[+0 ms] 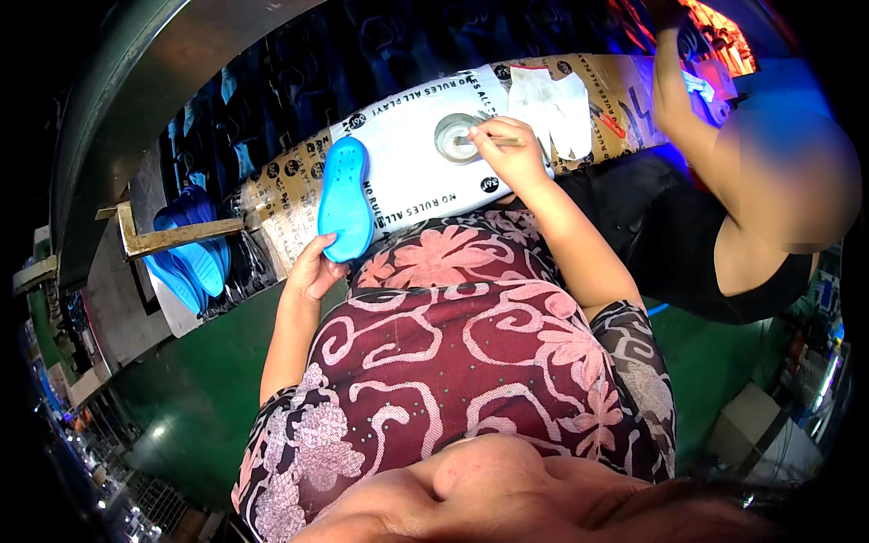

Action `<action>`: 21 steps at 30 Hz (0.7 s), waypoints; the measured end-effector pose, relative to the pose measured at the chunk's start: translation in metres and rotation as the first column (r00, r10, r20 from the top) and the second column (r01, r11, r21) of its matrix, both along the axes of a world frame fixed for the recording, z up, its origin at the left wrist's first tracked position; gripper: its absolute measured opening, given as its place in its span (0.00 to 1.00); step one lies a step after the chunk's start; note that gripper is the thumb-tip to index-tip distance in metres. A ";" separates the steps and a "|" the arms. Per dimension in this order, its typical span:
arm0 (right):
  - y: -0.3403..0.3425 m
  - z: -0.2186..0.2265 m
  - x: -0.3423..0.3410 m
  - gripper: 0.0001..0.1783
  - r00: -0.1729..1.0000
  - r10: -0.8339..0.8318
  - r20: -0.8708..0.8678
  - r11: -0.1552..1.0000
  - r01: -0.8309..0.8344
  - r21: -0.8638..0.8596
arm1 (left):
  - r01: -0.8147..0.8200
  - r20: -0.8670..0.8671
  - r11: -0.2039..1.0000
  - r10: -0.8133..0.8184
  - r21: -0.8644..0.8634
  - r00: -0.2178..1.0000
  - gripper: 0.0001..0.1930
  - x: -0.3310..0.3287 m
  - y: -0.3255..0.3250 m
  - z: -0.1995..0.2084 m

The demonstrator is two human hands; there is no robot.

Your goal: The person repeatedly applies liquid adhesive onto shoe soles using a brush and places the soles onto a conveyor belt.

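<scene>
My left hand [315,269] pinches the heel end of a bright blue shoe sole [346,204]. The sole lies lengthwise away from me over the left part of a white sheet [412,172], with small holes showing toward its far end. In my right hand [514,156] is a thin brush with a wooden handle [512,141], gripped between thumb and fingers. Its tip points left into a round, shallow container [441,128] of pale liquid on the sheet. How much of the brush tip is in the liquid I cannot tell.
Several blue soles [195,249] stand at the left beside an angled metal bracket [181,237]. White gloves or cloths [561,109] lie right of the container on the taped cardboard bench top [281,195]. Dark rows of shapes run behind it. A co-worker [724,195] sits close on the right, near an orange glow.
</scene>
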State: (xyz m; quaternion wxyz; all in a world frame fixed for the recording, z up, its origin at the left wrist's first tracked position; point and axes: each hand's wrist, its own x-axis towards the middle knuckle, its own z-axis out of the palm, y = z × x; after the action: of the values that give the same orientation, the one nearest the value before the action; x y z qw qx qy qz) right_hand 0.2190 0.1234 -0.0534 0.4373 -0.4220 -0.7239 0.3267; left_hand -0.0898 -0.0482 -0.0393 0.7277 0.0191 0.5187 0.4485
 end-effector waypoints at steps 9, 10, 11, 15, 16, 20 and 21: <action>-0.023 0.036 0.014 0.20 0.823 -0.256 -0.507 0.884 -0.013 -0.466 | 0.163 -0.462 0.908 0.037 0.387 0.886 0.23 0.048 0.022 0.052; -0.024 0.038 0.013 0.20 0.814 -0.237 -0.530 0.884 -0.045 -0.465 | 0.155 -0.468 0.910 0.049 0.386 0.882 0.23 0.051 0.025 0.053; -0.025 0.041 0.013 0.19 0.789 -0.206 -0.579 0.897 -0.085 -0.434 | 0.192 -0.571 0.872 0.115 0.450 0.813 0.22 0.058 0.031 0.053; -0.046 0.070 0.005 0.19 0.831 -0.086 -0.549 0.932 -0.127 -0.338 | 0.301 -0.684 0.770 0.228 0.562 0.693 0.19 0.075 0.046 0.052; -0.052 0.078 0.001 0.19 0.874 -0.028 -0.485 0.942 -0.138 -0.304 | 0.322 -0.693 0.770 0.206 0.550 0.691 0.19 0.077 0.047 0.055; -0.061 0.092 -0.013 0.16 0.943 0.248 -0.221 0.968 -0.250 0.019 | 0.322 -0.683 0.714 0.293 0.622 0.670 0.17 0.087 0.049 0.062; -0.063 0.092 -0.017 0.16 0.960 0.238 -0.147 0.971 -0.231 0.065 | 0.335 -0.696 0.707 0.307 0.623 0.649 0.18 0.088 0.050 0.061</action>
State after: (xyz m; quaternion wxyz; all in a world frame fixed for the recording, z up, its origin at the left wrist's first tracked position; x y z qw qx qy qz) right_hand 0.2023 0.0599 0.0389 0.4598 -0.2964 -0.7403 0.3908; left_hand -0.0022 0.0022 0.0215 0.3782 0.4866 0.5600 0.5537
